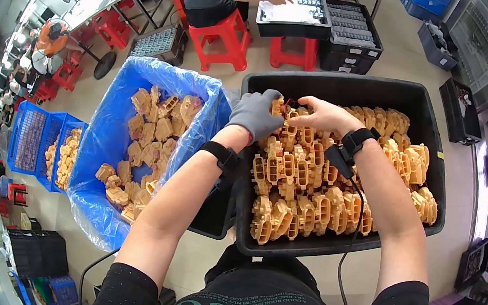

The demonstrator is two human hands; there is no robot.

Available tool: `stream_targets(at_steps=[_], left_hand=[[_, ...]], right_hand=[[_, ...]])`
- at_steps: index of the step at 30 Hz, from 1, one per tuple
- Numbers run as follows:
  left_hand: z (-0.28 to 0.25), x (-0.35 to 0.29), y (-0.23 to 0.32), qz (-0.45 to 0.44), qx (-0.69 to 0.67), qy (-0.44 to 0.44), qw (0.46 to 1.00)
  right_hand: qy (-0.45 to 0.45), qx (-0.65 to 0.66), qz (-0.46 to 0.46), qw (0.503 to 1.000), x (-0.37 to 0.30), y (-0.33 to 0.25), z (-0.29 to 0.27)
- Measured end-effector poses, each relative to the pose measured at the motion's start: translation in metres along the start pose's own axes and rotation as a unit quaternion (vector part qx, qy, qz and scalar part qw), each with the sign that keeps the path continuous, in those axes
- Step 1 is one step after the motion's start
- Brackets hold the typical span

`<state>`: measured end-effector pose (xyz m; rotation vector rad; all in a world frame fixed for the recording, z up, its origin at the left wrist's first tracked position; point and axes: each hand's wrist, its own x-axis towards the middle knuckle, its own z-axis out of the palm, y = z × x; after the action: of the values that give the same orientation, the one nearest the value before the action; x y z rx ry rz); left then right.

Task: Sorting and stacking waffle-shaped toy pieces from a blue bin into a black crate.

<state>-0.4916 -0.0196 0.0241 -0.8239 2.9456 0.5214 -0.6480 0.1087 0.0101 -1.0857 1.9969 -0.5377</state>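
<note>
My left hand point(256, 113), in a grey glove, is closed at the far left corner of the black bin point(360, 85), with a tan plastic part point(278, 105) at its fingertips. Bare and close beside it, my right hand point(327, 116) reaches over the bin with thumb and forefinger apart. Something thin and red shows between the hands, too small to name. Rows of similar tan plastic housings point(298, 169) stand packed on edge in the bin below both hands.
To the left, a blue crate point(88, 158) lined with clear plastic film holds loose tan parts. Smaller blue baskets point(31, 138) stand beyond it. Ahead, a person sits on a red stool point(220, 37) by a black tray point(292, 29). A black cable point(349, 249) hangs from my right wrist.
</note>
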Motion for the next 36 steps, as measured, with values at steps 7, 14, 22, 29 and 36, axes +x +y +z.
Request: stream_targets(at_steps=[7,14,22,29,36], left_hand=[[-0.001,0.011,-0.023,-0.011,-0.51,0.173,0.842],[-0.008,0.006,-0.027,-0.055,-0.586,0.199,0.783],[-0.003,-0.014,-0.041,-0.083,-0.576,0.237,0.778],[-0.011,-0.012,-0.036,-0.062,-0.601,0.236,0.761],[-0.004,-0.005,-0.039,-0.064,-0.584,0.23,0.776]], right_hand=[[0.159,0.111,-0.091,0.977,0.034,0.002,0.015],[0.108,-0.161,-0.004,0.981,0.065,-0.035,0.041],[0.081,-0.155,-0.038,0.984,0.077,-0.035,0.045],[0.082,-0.207,-0.059,0.973,0.087,-0.031,0.047],[0.091,-0.192,-0.052,0.976,0.091,-0.035,0.051]])
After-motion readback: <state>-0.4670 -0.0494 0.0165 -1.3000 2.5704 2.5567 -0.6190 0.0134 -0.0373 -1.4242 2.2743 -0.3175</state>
